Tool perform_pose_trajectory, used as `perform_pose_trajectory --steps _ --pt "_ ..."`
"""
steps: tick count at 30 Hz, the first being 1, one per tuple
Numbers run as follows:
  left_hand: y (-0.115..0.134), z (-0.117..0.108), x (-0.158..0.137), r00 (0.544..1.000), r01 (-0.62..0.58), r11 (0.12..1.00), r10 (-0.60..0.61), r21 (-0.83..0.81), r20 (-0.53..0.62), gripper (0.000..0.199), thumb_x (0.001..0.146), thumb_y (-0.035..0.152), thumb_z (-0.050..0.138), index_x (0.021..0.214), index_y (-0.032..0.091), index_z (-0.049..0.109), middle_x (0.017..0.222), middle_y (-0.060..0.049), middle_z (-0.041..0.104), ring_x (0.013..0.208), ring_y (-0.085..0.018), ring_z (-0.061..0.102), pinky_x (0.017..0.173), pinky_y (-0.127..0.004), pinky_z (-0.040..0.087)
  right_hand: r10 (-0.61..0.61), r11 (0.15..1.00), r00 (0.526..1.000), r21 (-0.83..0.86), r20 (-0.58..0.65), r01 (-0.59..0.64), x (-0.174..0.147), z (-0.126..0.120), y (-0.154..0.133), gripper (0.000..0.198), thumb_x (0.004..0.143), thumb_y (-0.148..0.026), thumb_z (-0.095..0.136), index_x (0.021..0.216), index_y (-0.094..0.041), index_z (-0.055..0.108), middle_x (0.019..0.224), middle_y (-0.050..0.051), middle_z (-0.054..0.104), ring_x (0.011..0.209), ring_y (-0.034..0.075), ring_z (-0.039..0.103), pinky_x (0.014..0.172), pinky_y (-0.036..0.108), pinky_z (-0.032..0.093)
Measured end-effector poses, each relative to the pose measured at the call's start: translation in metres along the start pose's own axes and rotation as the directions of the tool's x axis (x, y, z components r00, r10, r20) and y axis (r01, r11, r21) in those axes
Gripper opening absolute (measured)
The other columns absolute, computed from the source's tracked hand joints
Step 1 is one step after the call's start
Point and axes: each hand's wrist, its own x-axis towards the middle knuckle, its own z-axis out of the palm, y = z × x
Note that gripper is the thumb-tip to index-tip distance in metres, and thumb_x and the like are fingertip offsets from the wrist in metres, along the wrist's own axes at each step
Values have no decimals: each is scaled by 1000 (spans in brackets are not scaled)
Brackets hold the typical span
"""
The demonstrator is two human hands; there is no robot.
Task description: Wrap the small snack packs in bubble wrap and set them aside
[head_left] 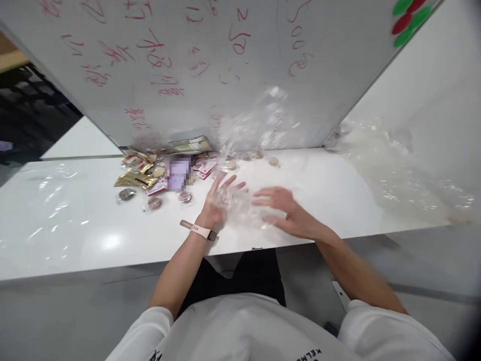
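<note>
My left hand, with a pale band on its wrist, is open over the table, its fingers stretched out and apart. A crumpled clear plastic bag lies against its palm and fills the gap between both hands. Across from it, my right hand is slightly blurred, its fingers spread toward the bag without visibly closing on it. Beside my left hand sit small wrapped round items, a dark reddish one being nearest. Red-and-white packets lie just beyond the fingers.
Gold packets and a blurred-out purple item are heaped at left on the white table. A whiteboard with red writing stands behind. Clear plastic bags lean there, and more plastic film covers the right side.
</note>
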Motion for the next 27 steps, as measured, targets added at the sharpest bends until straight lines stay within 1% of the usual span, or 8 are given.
perform_pose_trajectory --steps 4,6,9,13,16,20,24,27 --pt "7 -32 -57 999 50 982 -46 -181 25 71 88 75 41 137 24 53 145 -14 55 129 -33 57 104 -57 48 -107 966 968 253 228 47 -25 46 -34 39 89 -59 59 112 -29 69 124 9 66 116 26 61 99 46 49" --pt "7 -47 -80 999 44 969 -49 -242 -17 72 89 73 42 137 21 52 144 -16 56 129 -33 57 106 -57 46 92 965 995 244 28 -96 -22 53 -31 38 92 -57 55 111 -26 67 116 9 67 108 26 63 95 46 51" --pt "8 -61 -100 998 35 943 -53 -332 -44 75 90 72 42 137 15 53 141 -19 58 128 -35 58 106 -56 45 336 942 886 97 -318 -323 -6 59 -11 61 84 -62 62 132 -24 56 133 14 59 124 34 52 104 57 41" --pt "17 -65 -114 997 -13 939 -13 -343 -75 84 82 79 50 134 13 55 135 -20 62 118 -36 64 96 -52 52 412 908 911 92 -30 -408 15 70 10 85 75 -63 69 147 -23 45 131 14 61 127 36 50 108 59 35" --pt "29 -73 -124 988 -44 991 23 -129 -154 73 76 63 72 131 16 58 109 -12 74 85 -23 72 79 -37 57 361 881 917 261 169 -395 10 73 10 57 81 -61 64 122 -22 66 105 9 69 100 26 63 92 43 49" --pt "47 -97 -135 928 -36 950 147 309 -342 40 66 36 85 96 12 71 54 4 59 42 -6 45 43 -18 34 507 796 861 357 46 -488 -34 59 10 46 83 -63 59 94 -20 72 83 6 68 69 18 59 57 28 46" --pt "54 -98 -128 871 -98 849 326 518 -369 29 72 34 76 93 15 69 52 5 56 44 -6 44 45 -19 34 595 796 803 172 -46 -580 -100 40 11 42 87 -60 54 90 -21 71 75 3 67 65 17 58 58 28 44" --pt "49 -83 -113 887 -113 766 365 633 -284 24 80 34 67 96 15 68 55 4 55 46 -8 46 48 -21 39 581 808 813 -91 -35 -582 -139 25 5 42 90 -59 50 97 -23 71 79 5 69 67 21 61 61 32 46"
